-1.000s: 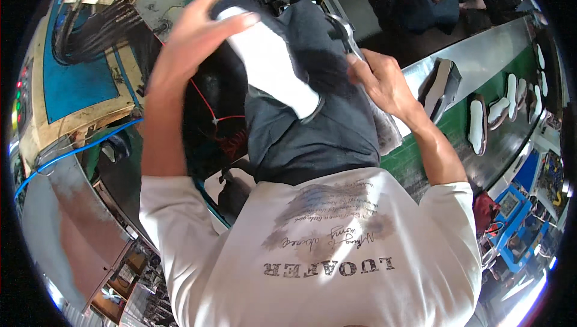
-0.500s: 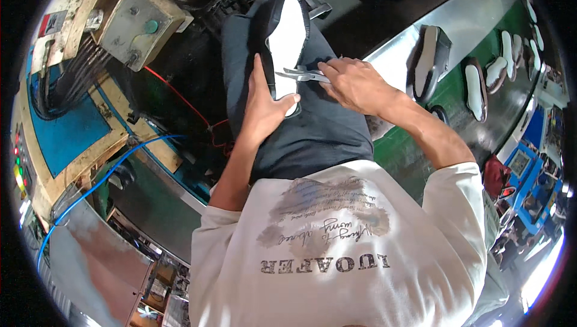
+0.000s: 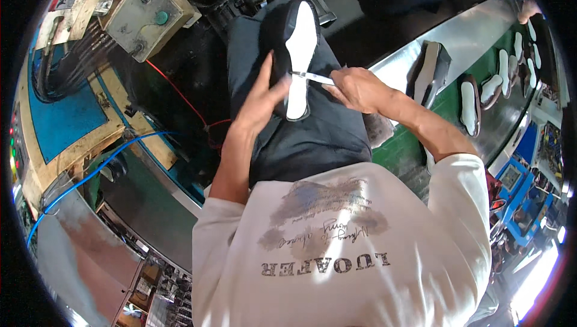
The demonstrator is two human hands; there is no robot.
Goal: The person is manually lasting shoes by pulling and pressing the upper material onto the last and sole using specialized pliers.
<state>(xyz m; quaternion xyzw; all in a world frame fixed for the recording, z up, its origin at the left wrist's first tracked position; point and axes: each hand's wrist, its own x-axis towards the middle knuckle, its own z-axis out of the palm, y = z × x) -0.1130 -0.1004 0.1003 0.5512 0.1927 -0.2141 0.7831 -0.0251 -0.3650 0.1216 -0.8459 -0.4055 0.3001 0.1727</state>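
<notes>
A black shoe (image 3: pixel 299 53) lies bottom up across my lap, its white underside showing and its toe end pointing away from me. My left hand (image 3: pixel 259 101) holds it along the left side near the heel half; the thumb is smeared by motion at the edge. In my right hand (image 3: pixel 360 89) are metal pliers (image 3: pixel 315 78), gripped by the handles. Their jaw end meets the shoe's left edge around the narrow waist, crossing over the white underside. Whether the jaws pinch anything is too small to tell.
At the right, a metal-edged green conveyor (image 3: pixel 475 32) carries several shoes with pale undersides up, the nearest a dark shoe (image 3: pixel 431 71). A grey control box (image 3: pixel 147 17) stands at the upper left, near a blue hose (image 3: pixel 108 161). Another person's hand (image 3: pixel 529 11) shows at the far right.
The pliers have shifted across the underside to the shoe's left edge and look narrower. My left thumb has moved off the white underside toward that edge. My view has shifted slightly.
</notes>
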